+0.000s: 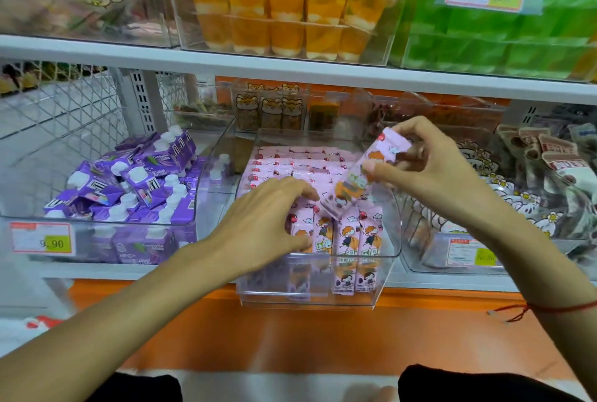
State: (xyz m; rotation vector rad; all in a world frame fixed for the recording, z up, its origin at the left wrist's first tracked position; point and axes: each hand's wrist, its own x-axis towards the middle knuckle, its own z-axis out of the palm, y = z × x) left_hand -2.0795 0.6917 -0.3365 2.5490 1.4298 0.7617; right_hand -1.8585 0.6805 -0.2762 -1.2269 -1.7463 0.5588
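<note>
Pink packet is up in your right hand, pinched between the thumb and curled fingertips. It's tilted, and its lower end dips toward 7 o'clock. That end hangs just above the upright packets standing along the front of the clear bin, dead centre on the shelf. Whether it touches them, you can't tell from here. Your left hand is down at the packet's 8 o'clock, fingers stretched nearly straight across the tops of that front row, thumb laid against its face. It's pressing, not gripping. Behind, toward 12 o'clock inside the bin, more pink packets lie flat in rows. Off at 9 o'clock sits a bin of purple cartons. On the shelf above, at 12 o'clock, are the orange jelly cups.
</note>
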